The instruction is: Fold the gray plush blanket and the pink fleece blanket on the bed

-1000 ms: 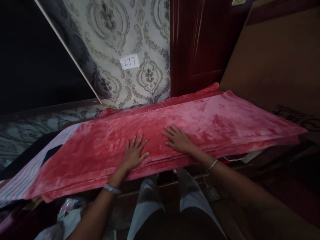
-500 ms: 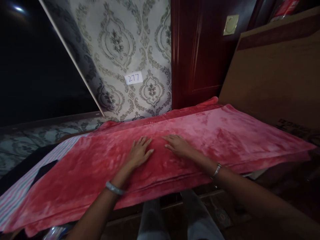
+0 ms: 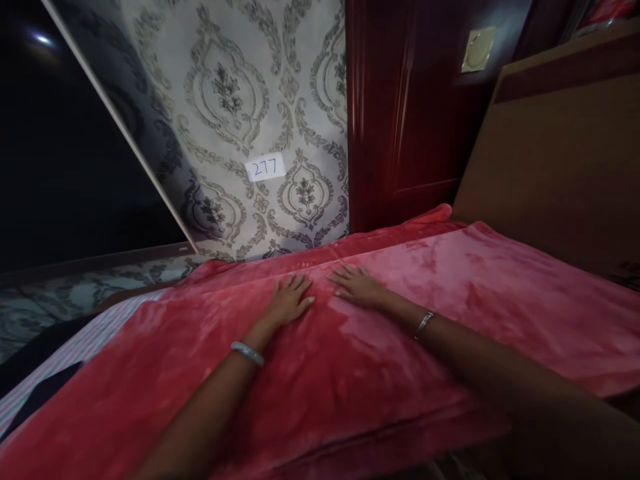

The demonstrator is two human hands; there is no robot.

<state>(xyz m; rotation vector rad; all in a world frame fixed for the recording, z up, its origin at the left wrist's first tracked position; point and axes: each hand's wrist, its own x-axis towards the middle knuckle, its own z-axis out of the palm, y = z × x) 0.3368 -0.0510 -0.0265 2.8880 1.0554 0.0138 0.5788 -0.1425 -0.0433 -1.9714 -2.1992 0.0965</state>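
A red and pink plush blanket point(image 3: 310, 373) lies spread in folded layers across most of the lower view. My left hand point(image 3: 290, 298) rests flat on it near the middle, fingers apart, just short of the upper layer's far edge. To its right, my right hand point(image 3: 357, 285) presses palm down on the same layer with its fingers spread. Neither hand grips the cloth. Beyond that edge a lower red layer shows, with a rolled corner point(image 3: 440, 213) by the cabinet. Each wrist wears a bracelet.
Striped cloth point(image 3: 100, 333) shows at the left under the blanket. A dark screen point(image 3: 80, 167) stands at the left. Behind are patterned wallpaper with a paper marked 277 point(image 3: 265, 167) and a dark red wood panel point(image 3: 400, 113). A cardboard box point(image 3: 565, 153) stands at the right.
Both hands have slid forward across the blanket, closer to the layer's far edge. Pink patches now show beside my right hand where it was red. The camera has moved nearer.
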